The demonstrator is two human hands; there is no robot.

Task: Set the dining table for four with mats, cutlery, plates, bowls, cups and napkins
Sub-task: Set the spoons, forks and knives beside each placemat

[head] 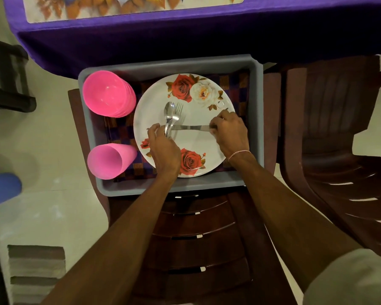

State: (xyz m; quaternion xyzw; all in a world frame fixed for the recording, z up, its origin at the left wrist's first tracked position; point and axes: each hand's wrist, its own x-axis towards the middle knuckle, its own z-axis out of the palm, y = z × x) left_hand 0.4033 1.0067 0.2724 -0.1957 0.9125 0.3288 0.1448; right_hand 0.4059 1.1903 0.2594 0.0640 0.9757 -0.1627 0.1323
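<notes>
Centrally in the grey plastic tub [172,62], one white rose-patterned plate [196,146] carries two steel spoons [169,110], one fork [179,106] and one knife [191,127]. The left hand [165,148] grips the spoon and fork handles; the right hand [231,130] pinches the knife's end.

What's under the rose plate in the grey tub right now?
Checked purple-and-orange cloth shows around the plate, lining the tub. The plate covers the rest, so more plates or cloth beneath cannot be seen.
</notes>
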